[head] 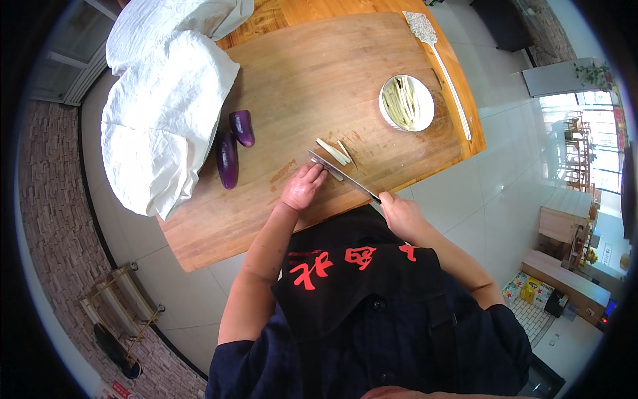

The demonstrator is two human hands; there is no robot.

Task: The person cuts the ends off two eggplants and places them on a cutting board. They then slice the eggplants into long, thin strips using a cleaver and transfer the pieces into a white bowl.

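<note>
My right hand grips the handle of a kitchen knife, whose blade slants across the cutting board. Curled fingers of my left hand hold a pale vegetable piece down against the near side of the blade; the fingers and blade hide most of that piece. Just beyond the blade lie pale cut strips and a thin sliver. To the right, a white bowl contains several similar strips. Two purple eggplant pieces, one longer and one shorter, rest on the left.
White cloth is heaped over the board's left side, close to the eggplant pieces. A long-handled fly swatter lies along the right edge of the wooden table. Low on the left, a rack stands by the brick-patterned wall.
</note>
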